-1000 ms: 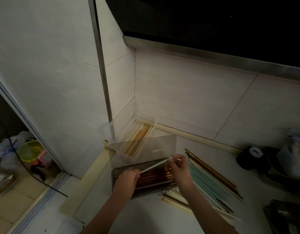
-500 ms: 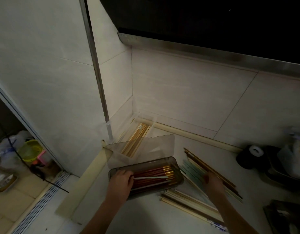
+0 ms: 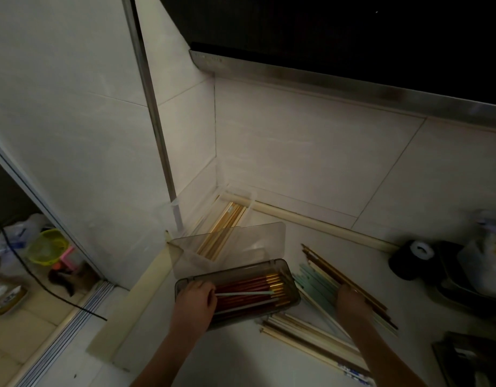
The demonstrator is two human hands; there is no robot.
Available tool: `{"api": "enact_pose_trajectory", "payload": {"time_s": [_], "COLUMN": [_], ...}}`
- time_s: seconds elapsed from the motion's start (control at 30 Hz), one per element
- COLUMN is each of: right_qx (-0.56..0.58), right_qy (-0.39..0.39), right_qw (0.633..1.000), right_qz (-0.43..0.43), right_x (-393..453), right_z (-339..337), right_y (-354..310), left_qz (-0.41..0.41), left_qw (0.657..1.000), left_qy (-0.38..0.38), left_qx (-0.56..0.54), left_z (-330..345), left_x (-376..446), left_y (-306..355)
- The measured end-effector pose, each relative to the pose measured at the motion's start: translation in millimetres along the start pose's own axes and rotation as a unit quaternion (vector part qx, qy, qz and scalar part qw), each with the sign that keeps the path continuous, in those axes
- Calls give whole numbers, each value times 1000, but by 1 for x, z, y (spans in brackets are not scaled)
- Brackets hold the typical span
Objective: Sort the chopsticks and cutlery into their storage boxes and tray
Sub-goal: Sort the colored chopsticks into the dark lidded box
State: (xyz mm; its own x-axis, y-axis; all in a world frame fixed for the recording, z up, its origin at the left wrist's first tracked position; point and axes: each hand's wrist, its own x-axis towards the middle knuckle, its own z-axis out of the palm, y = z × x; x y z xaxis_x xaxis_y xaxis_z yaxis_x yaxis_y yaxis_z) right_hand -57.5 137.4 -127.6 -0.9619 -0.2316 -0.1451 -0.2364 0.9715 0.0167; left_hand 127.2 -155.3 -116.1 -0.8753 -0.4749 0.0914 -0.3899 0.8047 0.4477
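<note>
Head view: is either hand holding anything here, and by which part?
The left hand rests at the near end of the smoky box, on the chopstick ends. The right hand lies on the loose chopsticks; whether either actually grips cannot be told.

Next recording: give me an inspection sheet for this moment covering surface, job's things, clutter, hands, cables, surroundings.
Surface: pale countertop in a tiled corner, dimly lit.
Job's things: smoky translucent plastic box, lid open, holds red chopsticks with gold ends and a pale one across them; clear box of gold chopsticks behind; loose mint, brown and cream chopsticks to the right.
Clutter: black tape roll; dark trays at right.
Hands: left hand at the box's near end; right hand on the loose pile.
Cables: black cable on the floor, left.
Surroundings: white wall tiles, steel trim, green basket below.
</note>
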Motion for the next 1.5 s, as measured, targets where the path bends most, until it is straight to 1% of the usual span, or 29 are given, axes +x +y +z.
{"api": "enact_pose_trajectory", "payload": {"time_s": [0.1,0.2,0.27,0.33,0.4,0.5,0.63,0.73,0.83,0.9,0.97,1.07,1.13,1.23,1.3,1.37,1.43,1.47,1.5], "right_qx": [51,64,89,117,114,97,83,62,52,77,92,196,234,253,261,262,254,237,219], "right_qy": [12,21,34,20,19,-8,-32,24,-34,-43,-9,40,68,109,125,146,147,144,137], "right_qw": [999,998,995,991,991,994,994,995,996,995,995,979,969,960,954,944,937,938,939], "right_qz": [10,3,-34,-65,-63,-49,-57,-78,-67,-44,-40,-31,-38,-53,-80,-135,-187,-209,-225], "right_x": [0,-5,-6,-9,-10,-10,-8,-6,-7,-6,-11,-14,-16,-19,-21,-25,-31,-35,-38], "right_z": [3,2,8,11,12,6,1,-1,-6,-8,-11,-21,-30,-43,-50,-55,-59,-61,-62], "right_y": [1,-3,-7,-12,-13,-15,-18,-19,-21,-21,-23,-27,-34,-51,-62,-73,-83,-88,-92], "left_qz": [-1,0,0,0,-1,-3,-1,0,0,-1,2,13,26,50,59,15,-26,-22,-8], "left_qw": [1000,1000,1000,1000,1000,1000,1000,1000,1000,1000,1000,1000,999,997,992,974,942,934,934], "left_qy": [-1,-1,-1,-4,-2,3,5,7,0,1,4,6,16,22,20,-4,-32,-33,-34], "left_qx": [-5,-9,-15,-16,-17,-18,-17,-11,-5,-5,-5,-13,-24,-61,-113,-228,-334,-355,-356], "left_z": [-1,0,0,-1,-2,-2,1,1,0,-1,0,0,-2,-2,-2,-8,-15,-18,-19], "left_x": [0,0,0,0,0,0,0,0,0,0,1,1,2,4,7,11,15,18,20], "left_y": [0,-1,-2,0,1,1,-1,-2,0,1,-1,-2,2,14,30,52,69,73,75]}}
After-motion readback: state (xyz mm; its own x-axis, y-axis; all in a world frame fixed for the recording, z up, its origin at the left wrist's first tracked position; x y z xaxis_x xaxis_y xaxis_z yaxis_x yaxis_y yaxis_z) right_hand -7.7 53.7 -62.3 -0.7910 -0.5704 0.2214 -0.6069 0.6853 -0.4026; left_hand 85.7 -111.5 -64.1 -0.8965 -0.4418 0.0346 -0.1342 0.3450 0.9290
